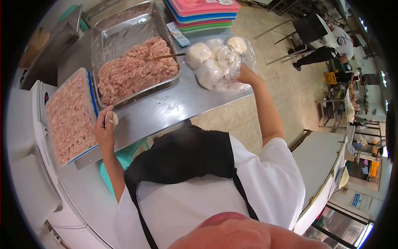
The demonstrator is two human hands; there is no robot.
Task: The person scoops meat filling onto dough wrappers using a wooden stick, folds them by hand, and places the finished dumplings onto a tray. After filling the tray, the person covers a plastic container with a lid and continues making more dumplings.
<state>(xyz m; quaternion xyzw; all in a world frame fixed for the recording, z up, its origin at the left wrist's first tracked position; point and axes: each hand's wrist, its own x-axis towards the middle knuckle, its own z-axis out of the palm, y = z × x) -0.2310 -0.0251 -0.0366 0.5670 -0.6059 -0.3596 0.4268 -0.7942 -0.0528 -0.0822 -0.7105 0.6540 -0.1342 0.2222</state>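
Observation:
My left hand (104, 127) is closed, its fingers curled round a small pale dough wrapper (115, 119), beside the near corner of the metal tray. My right hand (243, 75) reaches into a clear plastic bag (251, 58) at the table's right end, and the plastic partly hides its fingers. Several white, rounded stacks or lumps of dough (208, 74) lie in and around that bag. Minced meat (137, 68) is heaped in the deep metal tray (120, 35). A thin wooden stick (165, 57) rests with one end in the meat.
Left of the tray stands a blue-rimmed plastic tray (91, 89) full of meat portions. Stacked coloured lids (203, 14) and a small packet (178, 34) are at the back of the steel table (174, 101). A turquoise stool (108, 176) is below. Another person (331, 52) bends over at far right.

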